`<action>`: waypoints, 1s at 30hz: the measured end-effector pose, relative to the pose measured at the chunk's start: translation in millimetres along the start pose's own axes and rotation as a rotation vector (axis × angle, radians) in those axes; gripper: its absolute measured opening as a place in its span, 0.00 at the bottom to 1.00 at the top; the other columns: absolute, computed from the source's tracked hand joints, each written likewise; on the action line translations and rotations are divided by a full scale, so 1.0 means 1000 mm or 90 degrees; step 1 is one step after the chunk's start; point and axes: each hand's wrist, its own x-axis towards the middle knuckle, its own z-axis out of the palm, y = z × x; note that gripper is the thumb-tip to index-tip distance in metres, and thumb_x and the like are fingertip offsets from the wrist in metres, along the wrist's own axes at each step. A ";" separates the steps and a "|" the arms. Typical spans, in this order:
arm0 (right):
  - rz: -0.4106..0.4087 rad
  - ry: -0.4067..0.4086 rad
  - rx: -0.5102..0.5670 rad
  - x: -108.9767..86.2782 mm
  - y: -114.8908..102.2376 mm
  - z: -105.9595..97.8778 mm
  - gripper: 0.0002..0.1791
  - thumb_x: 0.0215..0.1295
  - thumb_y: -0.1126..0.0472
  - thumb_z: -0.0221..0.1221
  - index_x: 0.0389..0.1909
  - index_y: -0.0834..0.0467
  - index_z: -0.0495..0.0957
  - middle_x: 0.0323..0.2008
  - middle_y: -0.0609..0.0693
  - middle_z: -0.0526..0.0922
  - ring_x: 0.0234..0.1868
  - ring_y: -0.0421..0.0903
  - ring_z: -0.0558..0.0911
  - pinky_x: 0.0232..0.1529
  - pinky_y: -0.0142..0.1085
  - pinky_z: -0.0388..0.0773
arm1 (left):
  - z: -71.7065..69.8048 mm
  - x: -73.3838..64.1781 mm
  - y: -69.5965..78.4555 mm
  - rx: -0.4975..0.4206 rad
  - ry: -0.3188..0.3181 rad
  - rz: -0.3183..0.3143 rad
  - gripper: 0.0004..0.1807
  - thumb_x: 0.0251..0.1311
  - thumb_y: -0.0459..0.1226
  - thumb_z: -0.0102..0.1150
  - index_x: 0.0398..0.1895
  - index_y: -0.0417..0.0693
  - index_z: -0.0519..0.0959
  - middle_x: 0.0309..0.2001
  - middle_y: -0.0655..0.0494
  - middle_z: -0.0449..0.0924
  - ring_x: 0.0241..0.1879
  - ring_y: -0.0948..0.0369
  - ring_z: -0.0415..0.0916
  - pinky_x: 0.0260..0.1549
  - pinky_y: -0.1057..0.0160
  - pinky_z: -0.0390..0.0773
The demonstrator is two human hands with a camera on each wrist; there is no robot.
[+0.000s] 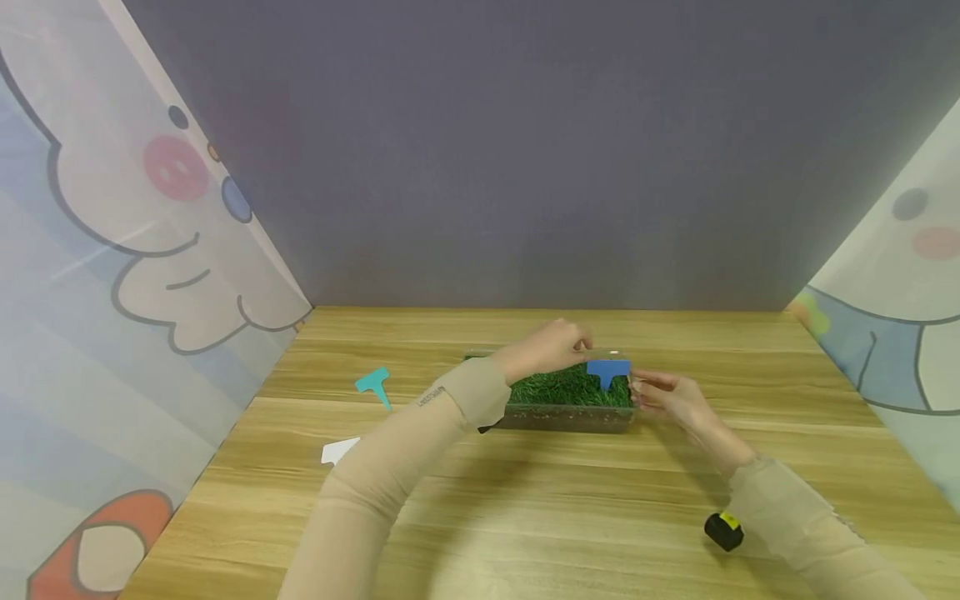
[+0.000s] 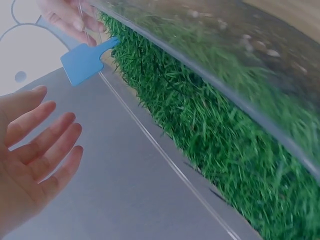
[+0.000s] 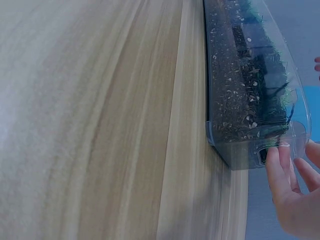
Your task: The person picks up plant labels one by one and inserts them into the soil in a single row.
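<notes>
A clear planter box (image 1: 567,419) with dark soil and green grass (image 2: 200,120) stands on the table. A blue T-shaped plant label (image 1: 609,368) stands upright in the grass by the right end, its broad head above the blades. My left hand (image 1: 551,346) hovers over the back of the box, fingers relaxed and loosely spread; in the left wrist view, the left hand (image 2: 40,155) is apart from the label. My right hand (image 1: 671,402) grips the box's right end wall; in the right wrist view, the right hand (image 3: 295,195) has its fingertips at the handle cutout.
A teal T-shaped label (image 1: 377,383) lies on the table left of the box. Nearer, a white label (image 1: 339,450) is partly hidden by my left sleeve. A small black object with a yellow top (image 1: 724,531) sits beside my right sleeve. A grey panel (image 1: 540,167) rises behind the table.
</notes>
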 end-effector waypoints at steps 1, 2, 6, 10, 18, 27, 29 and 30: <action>0.000 -0.005 0.000 -0.001 -0.001 0.000 0.41 0.36 0.43 0.68 0.54 0.57 0.70 0.36 0.42 0.81 0.37 0.42 0.81 0.42 0.35 0.76 | 0.000 -0.002 -0.001 0.008 -0.001 0.003 0.14 0.60 0.40 0.52 0.47 0.44 0.76 0.44 0.54 0.78 0.42 0.63 0.75 0.41 0.71 0.73; 0.004 -0.007 -0.001 -0.002 -0.003 0.001 0.39 0.37 0.43 0.68 0.53 0.55 0.72 0.36 0.42 0.81 0.37 0.42 0.81 0.42 0.34 0.76 | -0.001 -0.005 -0.002 0.016 -0.003 0.006 0.14 0.60 0.40 0.52 0.47 0.44 0.76 0.44 0.54 0.78 0.42 0.63 0.74 0.41 0.71 0.73; 0.010 0.003 -0.021 -0.011 -0.015 0.009 0.34 0.44 0.49 0.66 0.55 0.57 0.70 0.36 0.42 0.81 0.37 0.41 0.81 0.42 0.33 0.76 | -0.003 -0.017 -0.005 0.035 -0.013 0.014 0.15 0.59 0.39 0.52 0.47 0.43 0.76 0.45 0.53 0.77 0.43 0.62 0.74 0.41 0.71 0.73; 0.000 -0.002 -0.042 -0.023 -0.030 0.021 0.33 0.58 0.58 0.58 0.60 0.69 0.59 0.41 0.47 0.80 0.37 0.39 0.80 0.43 0.34 0.76 | -0.005 -0.031 -0.010 0.049 -0.019 0.015 0.15 0.59 0.38 0.52 0.48 0.42 0.75 0.46 0.53 0.75 0.44 0.61 0.73 0.41 0.71 0.73; 0.015 0.013 -0.053 -0.029 -0.038 0.026 0.31 0.61 0.61 0.54 0.61 0.70 0.55 0.42 0.49 0.79 0.36 0.37 0.80 0.44 0.34 0.76 | -0.006 -0.055 -0.026 0.043 -0.001 0.001 0.16 0.59 0.38 0.53 0.49 0.40 0.74 0.48 0.50 0.75 0.45 0.59 0.74 0.45 0.67 0.73; -0.006 -0.006 -0.024 -0.025 -0.029 0.020 0.31 0.57 0.58 0.58 0.59 0.67 0.61 0.41 0.49 0.80 0.37 0.39 0.80 0.44 0.34 0.76 | -0.007 -0.078 -0.044 0.024 0.037 -0.023 0.16 0.57 0.37 0.55 0.48 0.41 0.75 0.46 0.52 0.76 0.44 0.59 0.74 0.44 0.66 0.74; -0.003 -0.007 -0.004 -0.022 -0.024 0.017 0.32 0.54 0.57 0.61 0.58 0.65 0.64 0.39 0.46 0.80 0.37 0.40 0.80 0.43 0.34 0.76 | -0.008 -0.082 -0.048 0.016 0.046 -0.030 0.15 0.57 0.37 0.55 0.47 0.41 0.75 0.46 0.51 0.76 0.44 0.59 0.74 0.44 0.65 0.74; 0.002 -0.004 -0.003 -0.020 -0.022 0.016 0.33 0.52 0.55 0.62 0.57 0.64 0.65 0.38 0.45 0.80 0.37 0.40 0.80 0.43 0.34 0.76 | -0.008 -0.085 -0.049 0.010 0.049 -0.034 0.15 0.57 0.37 0.55 0.47 0.41 0.75 0.46 0.51 0.76 0.44 0.58 0.74 0.44 0.65 0.74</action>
